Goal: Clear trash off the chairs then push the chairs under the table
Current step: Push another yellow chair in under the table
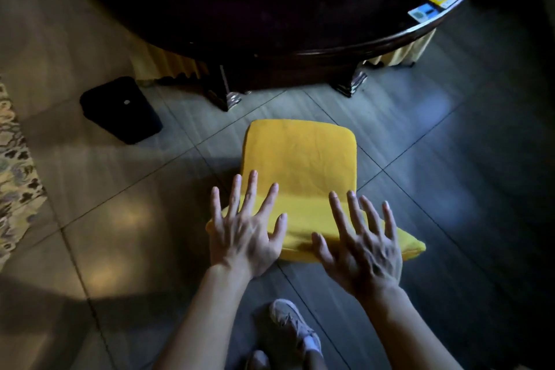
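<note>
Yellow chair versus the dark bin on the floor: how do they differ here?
The yellow chair is bright, fabric-covered and stands centred before the round table; the dark bin is black and sits off to the left. The left hand and right hand, fingers spread, are over the chair's back; nothing touches the bin. The chair's seat looks bare; the bin holds one small pale scrap. Both stand on the tiled floor, outside the table's edge.

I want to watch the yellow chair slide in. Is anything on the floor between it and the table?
Nothing visible. The tiles between the yellow chair and the table look bare. The black bin sits off to the left.
</note>
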